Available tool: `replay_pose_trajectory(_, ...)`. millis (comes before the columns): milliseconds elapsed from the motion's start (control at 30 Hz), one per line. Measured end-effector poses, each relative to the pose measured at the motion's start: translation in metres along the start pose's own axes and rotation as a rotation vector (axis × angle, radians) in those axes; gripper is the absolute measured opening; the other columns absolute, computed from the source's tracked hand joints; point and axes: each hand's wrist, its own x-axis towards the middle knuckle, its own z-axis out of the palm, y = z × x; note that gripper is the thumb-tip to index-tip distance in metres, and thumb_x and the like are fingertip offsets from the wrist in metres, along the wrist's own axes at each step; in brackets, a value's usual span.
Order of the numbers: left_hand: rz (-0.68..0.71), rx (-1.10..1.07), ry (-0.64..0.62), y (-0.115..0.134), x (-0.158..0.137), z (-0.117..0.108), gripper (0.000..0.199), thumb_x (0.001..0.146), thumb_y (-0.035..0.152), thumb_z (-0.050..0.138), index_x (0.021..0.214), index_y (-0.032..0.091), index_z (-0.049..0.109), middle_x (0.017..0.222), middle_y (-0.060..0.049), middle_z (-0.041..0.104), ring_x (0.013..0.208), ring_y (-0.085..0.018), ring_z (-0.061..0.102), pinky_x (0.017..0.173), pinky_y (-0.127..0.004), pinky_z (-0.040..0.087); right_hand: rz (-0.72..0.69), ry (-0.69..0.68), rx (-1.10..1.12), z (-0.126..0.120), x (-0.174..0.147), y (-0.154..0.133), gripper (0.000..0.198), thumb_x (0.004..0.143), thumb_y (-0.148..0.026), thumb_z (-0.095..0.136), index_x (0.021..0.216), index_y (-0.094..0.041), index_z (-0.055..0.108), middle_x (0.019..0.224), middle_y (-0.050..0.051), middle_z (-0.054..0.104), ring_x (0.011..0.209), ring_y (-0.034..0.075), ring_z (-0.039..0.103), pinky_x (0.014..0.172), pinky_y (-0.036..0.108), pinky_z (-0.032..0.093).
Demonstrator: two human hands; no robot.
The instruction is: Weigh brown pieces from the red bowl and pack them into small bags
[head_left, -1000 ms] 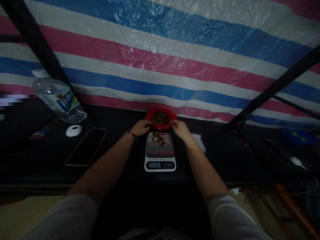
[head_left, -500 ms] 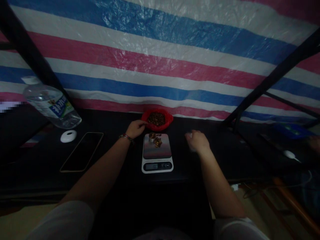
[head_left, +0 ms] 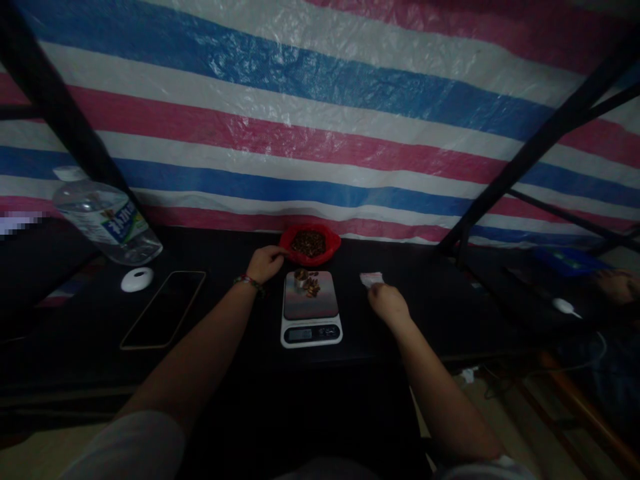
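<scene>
My left hand, with a braided band at its wrist, pinches the near left edge of a red plastic bag, spread open like a bowl. Dark brown bean-like pieces fill it. Before it stands a white kitchen scale with a lit display. On its plate sit a small metal cup and a little heap of brown pieces. Right of the scale, my right hand has its fingers closed on a small white-looking zip bag with a reddish strip.
On the left are a phone, a white rounded case and a clear bottle. Dark metal struts frame a striped sheet. At the far right another person's hand is beside a blue tray.
My right hand has moved slightly left and nearer to me, and the small zip bag now shows clearly beyond its fingers. My left hand stays at the red bag.
</scene>
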Motion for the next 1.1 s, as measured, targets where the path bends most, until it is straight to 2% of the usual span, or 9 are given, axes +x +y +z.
replay_pose_trajectory(300, -0.016, -0.020, 0.032, -0.004, 0.000, 0.001, 0.032, 0.076, 0.022, 0.045, 0.093, 0.019, 0.072, 0.095, -0.003, 0.072, 0.089, -0.019, 0.066, 0.085, -0.030, 0.051, -0.041, -0.062, -0.002, -0.003, 0.005, 0.007, 0.031, 0.089, -0.026, 0.042, 0.087, -0.015, 0.071, 0.090, 0.015, 0.071, 0.085, 0.022, 0.068, 0.072, 0.027, 0.047)
replay_pose_trajectory(400, -0.059, -0.013, 0.077, -0.004, -0.001, 0.000, 0.032, 0.077, 0.022, 0.045, 0.094, 0.019, 0.072, 0.096, -0.004, 0.072, 0.090, -0.019, 0.065, 0.085, -0.029, 0.051, -0.069, -0.042, 0.017, -0.005, 0.004, 0.010, 0.031, 0.090, -0.027, 0.041, 0.085, -0.018, 0.070, 0.090, 0.012, 0.071, 0.084, 0.020, 0.067, 0.071, 0.026, 0.046)
replay_pose_trajectory(533, -0.079, -0.009, 0.164, -0.005, -0.003, -0.003, 0.031, 0.077, 0.022, 0.045, 0.093, 0.018, 0.071, 0.096, -0.005, 0.071, 0.090, -0.018, 0.065, 0.085, -0.029, 0.051, -0.140, -0.081, 0.092, -0.018, 0.008, 0.015, 0.034, 0.090, -0.022, 0.038, 0.084, -0.014, 0.071, 0.091, 0.013, 0.071, 0.083, 0.019, 0.067, 0.071, 0.024, 0.045)
replay_pose_trajectory(600, -0.072, -0.007, 0.200, -0.004, -0.004, -0.005, 0.030, 0.077, 0.021, 0.045, 0.092, 0.018, 0.071, 0.096, -0.005, 0.071, 0.091, -0.018, 0.065, 0.086, -0.029, 0.051, -0.133, -0.072, 0.152, -0.026, 0.011, 0.018, 0.035, 0.090, -0.021, 0.038, 0.087, -0.013, 0.071, 0.091, 0.014, 0.071, 0.083, 0.020, 0.067, 0.070, 0.024, 0.045)
replay_pose_trajectory(700, -0.081, 0.001, 0.231, -0.004, -0.006, -0.007, 0.029, 0.078, 0.020, 0.044, 0.092, 0.018, 0.070, 0.096, -0.005, 0.071, 0.092, -0.018, 0.065, 0.087, -0.029, 0.050, -0.089, 0.019, 0.310, -0.036, 0.013, 0.022, 0.035, 0.090, -0.025, 0.038, 0.094, -0.012, 0.071, 0.094, 0.014, 0.071, 0.086, 0.021, 0.066, 0.072, 0.025, 0.046)
replay_pose_trajectory(867, -0.068, -0.001, 0.229, -0.003, -0.007, -0.006, 0.029, 0.079, 0.020, 0.045, 0.094, 0.018, 0.070, 0.096, -0.005, 0.071, 0.091, -0.018, 0.064, 0.087, -0.029, 0.049, -0.108, 0.287, 0.618, -0.039, 0.010, 0.014, 0.029, 0.085, -0.029, 0.047, 0.094, -0.015, 0.071, 0.098, 0.011, 0.071, 0.091, 0.022, 0.065, 0.079, 0.028, 0.045)
replay_pose_trajectory(1000, -0.082, -0.147, 0.213, -0.004, -0.005, 0.002, 0.029, 0.080, 0.026, 0.048, 0.098, 0.017, 0.069, 0.098, -0.006, 0.070, 0.090, -0.019, 0.064, 0.085, -0.030, 0.050, -0.303, 0.335, 0.940, -0.041, 0.022, -0.017, 0.024, 0.076, -0.037, 0.060, 0.083, -0.016, 0.070, 0.084, 0.007, 0.071, 0.079, 0.020, 0.065, 0.073, 0.029, 0.047)
replay_pose_trajectory(1100, -0.137, -0.372, 0.199, -0.003, -0.002, 0.009, 0.033, 0.080, 0.034, 0.054, 0.103, 0.014, 0.067, 0.095, -0.008, 0.070, 0.081, -0.019, 0.064, 0.075, -0.030, 0.052, -0.485, 0.245, 1.195, -0.040, 0.047, -0.051, 0.024, 0.073, -0.039, 0.063, 0.082, -0.018, 0.067, 0.074, 0.002, 0.067, 0.067, 0.016, 0.062, 0.066, 0.027, 0.047)
